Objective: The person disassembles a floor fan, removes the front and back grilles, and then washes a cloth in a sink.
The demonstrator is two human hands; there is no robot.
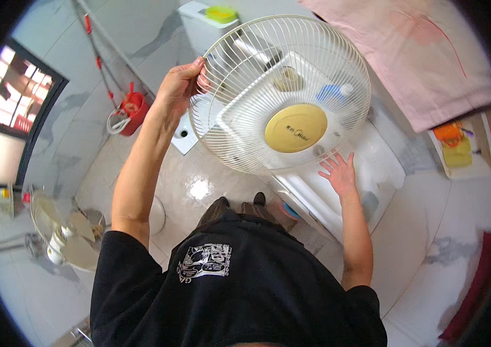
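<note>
A round, cream-coloured wire fan grille [245, 143] with a yellow Midea centre badge [296, 128] is held up over a white sink [245, 102]. My left hand [186, 80] grips its rim at the left, thumb over the wires. Beside the lower right rim, my right hand [340, 173] has its fingers spread; whether the fingertips touch the wires I cannot tell. Through the grille a blue object [331, 93] shows in or near the basin, too blurred to name.
A fan with bare blades [78, 243] stands at the lower left. Near the left wall are a red bucket [134, 112] and mop handles [98, 60]. A pink cloth [423, 78] hangs at the upper right, above a tray of small items [482, 169]. A floor drain [183, 133] lies left of the sink.
</note>
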